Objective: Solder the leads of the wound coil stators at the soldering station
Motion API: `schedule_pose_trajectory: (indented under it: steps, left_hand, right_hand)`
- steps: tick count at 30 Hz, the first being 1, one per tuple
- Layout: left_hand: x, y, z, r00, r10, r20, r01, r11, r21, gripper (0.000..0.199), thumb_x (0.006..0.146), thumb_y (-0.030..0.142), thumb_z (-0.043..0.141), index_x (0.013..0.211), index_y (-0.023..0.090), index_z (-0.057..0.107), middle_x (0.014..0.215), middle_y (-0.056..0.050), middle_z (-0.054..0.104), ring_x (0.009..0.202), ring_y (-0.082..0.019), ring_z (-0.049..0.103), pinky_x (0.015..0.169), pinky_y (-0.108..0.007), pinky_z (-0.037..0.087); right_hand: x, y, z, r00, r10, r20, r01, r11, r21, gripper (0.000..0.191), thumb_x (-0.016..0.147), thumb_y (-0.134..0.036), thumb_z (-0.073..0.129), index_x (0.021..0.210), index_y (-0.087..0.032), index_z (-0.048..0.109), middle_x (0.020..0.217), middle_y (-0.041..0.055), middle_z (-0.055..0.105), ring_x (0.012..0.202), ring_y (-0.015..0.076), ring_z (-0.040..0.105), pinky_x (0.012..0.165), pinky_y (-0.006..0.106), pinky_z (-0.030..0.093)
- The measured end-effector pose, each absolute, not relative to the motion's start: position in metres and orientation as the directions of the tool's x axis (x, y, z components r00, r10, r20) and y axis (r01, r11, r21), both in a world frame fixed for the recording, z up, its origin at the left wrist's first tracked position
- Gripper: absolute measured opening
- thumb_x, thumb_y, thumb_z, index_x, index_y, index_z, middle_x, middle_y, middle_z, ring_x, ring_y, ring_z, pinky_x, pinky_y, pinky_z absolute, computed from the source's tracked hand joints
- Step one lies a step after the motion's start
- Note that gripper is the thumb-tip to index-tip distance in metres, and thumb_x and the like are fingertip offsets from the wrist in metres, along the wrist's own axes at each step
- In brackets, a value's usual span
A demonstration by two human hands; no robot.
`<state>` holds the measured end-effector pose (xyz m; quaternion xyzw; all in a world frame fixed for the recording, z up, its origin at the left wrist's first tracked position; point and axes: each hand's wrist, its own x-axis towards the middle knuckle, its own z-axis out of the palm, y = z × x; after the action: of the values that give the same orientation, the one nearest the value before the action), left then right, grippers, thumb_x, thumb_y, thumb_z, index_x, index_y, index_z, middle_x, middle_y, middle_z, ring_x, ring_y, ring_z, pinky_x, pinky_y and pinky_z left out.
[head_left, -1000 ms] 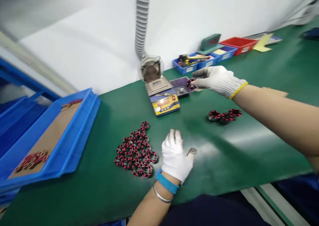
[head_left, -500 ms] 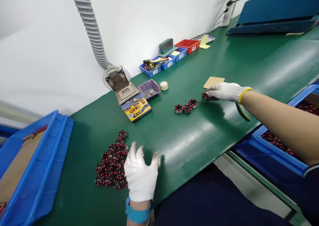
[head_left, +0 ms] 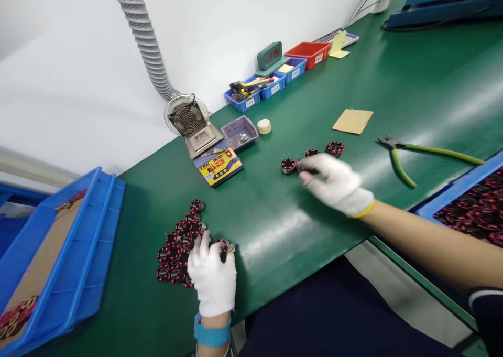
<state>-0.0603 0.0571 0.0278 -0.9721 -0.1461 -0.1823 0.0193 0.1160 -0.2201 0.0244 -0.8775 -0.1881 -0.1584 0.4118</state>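
My left hand (head_left: 212,279), in a white glove with a blue band at the wrist, has its thumb and fingers closed around a motor stator (head_left: 223,246), a small ring with black and pink-red windings. It is at the right side of a cluster of similar stators (head_left: 179,244). My right hand (head_left: 334,183), gloved and slightly blurred, pinches a stator (head_left: 300,165) in a short row, hiding much of it. Beside the fingertips are a stator (head_left: 288,165) to the left and another stator (head_left: 312,152) behind. One more stator (head_left: 335,148) sits further right.
Green-handled cutters (head_left: 401,146) and a cardboard square (head_left: 352,121) lie to the right. A yellow-blue soldering pot (head_left: 220,166) stands near a purple tray (head_left: 240,132). Blue bins (head_left: 106,231) (head_left: 444,202) flank the green bench; small boxes (head_left: 275,88) line the wall.
My right hand has let go of the stator at the right end and moved left to one in the row, uncovering the cutters. My left hand, open before, has closed on a stator.
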Motion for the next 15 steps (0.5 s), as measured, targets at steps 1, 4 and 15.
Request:
schedule_pose_trajectory:
  steps: [1, 4, 15]
  left_hand:
    - [-0.052, 0.053, 0.028, 0.900, 0.253, 0.355, 0.257, -0.966, 0.034, 0.016, 0.086, 0.028, 0.063, 0.076, 0.019, 0.070, 0.127, -0.017, 0.069, 0.123, -0.037, 0.060, 0.098, -0.052, 0.051]
    - [-0.022, 0.038, 0.031, 0.940, 0.190, 0.282, 0.163, -0.980, 0.117, 0.010, 0.086, 0.025, 0.066, 0.079, 0.018, 0.070, 0.130, -0.016, 0.068, 0.120, -0.035, 0.062, 0.099, -0.050, 0.052]
    - [0.012, 0.027, 0.023, 0.921, 0.388, 0.025, 0.332, -0.819, 0.468, 0.078, 0.068, 0.043, 0.085, 0.136, 0.016, 0.056, 0.125, -0.016, 0.068, 0.116, -0.034, 0.065, 0.098, -0.044, 0.053]
  right_hand:
    - [0.107, -0.201, 0.024, 0.870, 0.334, 0.362, 0.490, -0.521, -0.698, 0.047, 0.090, -0.047, 0.051, 0.117, -0.014, 0.070, 0.111, 0.0122, 0.069, 0.099, 0.0200, 0.067, 0.091, 0.032, 0.054]
    - [0.096, -0.144, 0.029, 0.814, 0.580, 0.011, 0.374, -0.510, -0.775, 0.054, 0.093, -0.050, 0.050, 0.134, -0.018, 0.063, 0.115, 0.0098, 0.069, 0.100, 0.0190, 0.069, 0.087, 0.029, 0.055]
    - [0.118, -0.105, 0.015, 0.761, 0.645, -0.072, 0.300, -0.448, -0.842, 0.050, 0.099, -0.045, 0.043, 0.132, -0.014, 0.065, 0.123, 0.0124, 0.068, 0.108, 0.0222, 0.068, 0.096, 0.033, 0.054]
